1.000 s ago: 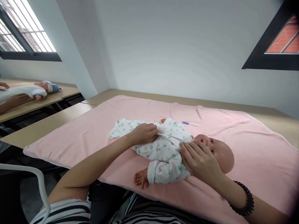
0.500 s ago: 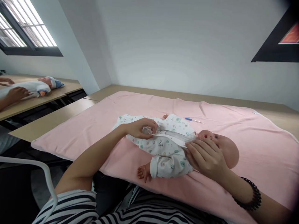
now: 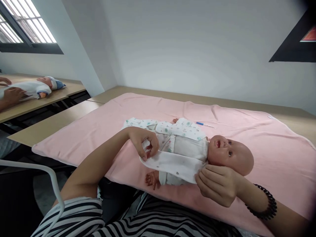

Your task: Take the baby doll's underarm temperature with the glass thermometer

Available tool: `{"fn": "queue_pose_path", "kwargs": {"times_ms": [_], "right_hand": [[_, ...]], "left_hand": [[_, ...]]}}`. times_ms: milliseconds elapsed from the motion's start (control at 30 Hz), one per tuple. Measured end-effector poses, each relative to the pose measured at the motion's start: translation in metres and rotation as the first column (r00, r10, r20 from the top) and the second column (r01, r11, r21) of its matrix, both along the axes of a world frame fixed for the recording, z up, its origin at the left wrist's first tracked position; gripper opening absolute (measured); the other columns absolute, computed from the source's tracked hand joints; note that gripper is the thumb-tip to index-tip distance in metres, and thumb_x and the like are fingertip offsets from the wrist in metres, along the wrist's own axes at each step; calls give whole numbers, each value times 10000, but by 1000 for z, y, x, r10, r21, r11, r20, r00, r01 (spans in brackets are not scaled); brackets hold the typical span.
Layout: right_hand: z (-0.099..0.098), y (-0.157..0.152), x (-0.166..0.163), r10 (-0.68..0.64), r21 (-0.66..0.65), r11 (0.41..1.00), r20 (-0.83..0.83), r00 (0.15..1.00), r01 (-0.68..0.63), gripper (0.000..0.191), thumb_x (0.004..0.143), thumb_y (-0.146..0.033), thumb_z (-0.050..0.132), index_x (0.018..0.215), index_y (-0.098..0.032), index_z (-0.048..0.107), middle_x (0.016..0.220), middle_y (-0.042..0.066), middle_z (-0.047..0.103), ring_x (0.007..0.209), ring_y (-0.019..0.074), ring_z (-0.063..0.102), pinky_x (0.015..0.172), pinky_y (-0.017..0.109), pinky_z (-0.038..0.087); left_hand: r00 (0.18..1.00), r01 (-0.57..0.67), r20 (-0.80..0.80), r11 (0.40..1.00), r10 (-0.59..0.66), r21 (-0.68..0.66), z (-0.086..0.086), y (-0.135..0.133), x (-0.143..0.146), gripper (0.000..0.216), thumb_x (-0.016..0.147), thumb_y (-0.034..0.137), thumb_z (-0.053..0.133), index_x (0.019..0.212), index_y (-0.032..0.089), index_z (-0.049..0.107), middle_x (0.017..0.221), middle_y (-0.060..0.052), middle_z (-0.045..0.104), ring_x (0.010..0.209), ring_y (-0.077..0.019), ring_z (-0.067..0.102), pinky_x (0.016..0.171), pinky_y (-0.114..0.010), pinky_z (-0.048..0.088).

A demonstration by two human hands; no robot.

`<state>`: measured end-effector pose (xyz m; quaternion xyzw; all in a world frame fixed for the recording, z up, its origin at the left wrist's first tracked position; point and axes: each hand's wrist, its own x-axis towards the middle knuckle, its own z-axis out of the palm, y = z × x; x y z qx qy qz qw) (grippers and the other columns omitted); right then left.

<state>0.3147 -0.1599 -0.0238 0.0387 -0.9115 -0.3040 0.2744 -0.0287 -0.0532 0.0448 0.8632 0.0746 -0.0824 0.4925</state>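
A baby doll [image 3: 230,154] lies on its back on a pink blanket [image 3: 259,154], head to the right. It wears a white printed romper [image 3: 184,129]. My left hand [image 3: 143,141] pinches the lower edge of the romper's near front flap [image 3: 172,163]. My right hand [image 3: 217,184], with a black bead bracelet at the wrist, grips the same flap near the doll's neck. The flap is folded open toward me, and the doll's grey cloth torso [image 3: 191,148] shows.
A thin blue-tipped stick [image 3: 204,124] lies on the blanket beyond the doll. The blanket covers a tan table [image 3: 59,123]. At far left another person's hands [image 3: 11,95] rest on a second wrapped doll [image 3: 37,87] on another table.
Both hands have pulled the romper's front flap open toward me, baring the doll's torso. The right hand dropped from the doll's chin to below its neck.
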Motion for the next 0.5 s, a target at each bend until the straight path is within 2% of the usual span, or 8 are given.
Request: {"fn": "queue_pose_path", "kwargs": {"times_ms": [67, 167, 267, 333, 400, 500], "right_hand": [[3, -1, 0, -10, -6, 1000, 15, 1000, 10, 193, 853, -186, 613, 908, -119, 785, 794, 87, 699, 738, 205, 640, 687, 368, 591], [11, 0, 0, -79, -35, 996, -22, 997, 79, 193, 873, -242, 655, 898, -86, 767, 801, 107, 708, 780, 231, 652, 714, 394, 587], [28, 4, 3, -267, -116, 960, -121, 956, 254, 164, 858, -185, 711, 964, -64, 739, 922, 137, 732, 921, 278, 658, 837, 445, 567], [41, 8, 7, -442, -230, 882, -105, 891, 411, 130, 892, -162, 675, 989, -90, 722, 1020, 138, 728, 1009, 303, 642, 871, 472, 538], [52, 13, 9, -564, -333, 776, 14, 826, 536, 145, 968, -205, 580, 944, -140, 708, 1070, 116, 714, 1057, 306, 630, 890, 487, 510], [60, 23, 9, -596, -401, 668, 216, 774, 626, 271, 1029, -257, 462, 884, -191, 681, 1055, 83, 704, 1068, 284, 626, 940, 502, 469]], "left_hand": [[996, -67, 67, 997, 64, 39, 1, 1, -2, 70, 764, 284, 788, 753, 243, 733, 792, -49, 708, 698, -165, 624, 641, -285, 508], [948, -268, 211, 955, 238, 128, 0, 7, -7, 46, 791, 266, 764, 789, 233, 732, 852, -55, 702, 763, -168, 635, 734, -298, 534], [891, -419, 300, 872, 341, 253, -7, 16, -14, 74, 823, 283, 744, 883, 240, 752, 1045, -80, 699, 986, -211, 651, 909, -352, 532], [876, -468, 302, 815, 376, 341, -13, 23, -18, 108, 836, 290, 730, 932, 256, 764, 1203, -87, 657, 1128, -237, 613, 984, -385, 504], [872, -484, 274, 793, 405, 369, -18, 28, -20, 129, 841, 296, 726, 960, 264, 762, 1294, -83, 613, 1189, -245, 587, 1002, -389, 493], [859, -508, 253, 805, 445, 307, -23, 30, -20, 110, 852, 275, 703, 954, 235, 708, 1259, -76, 635, 1180, -233, 600, 961, -358, 505]]}}
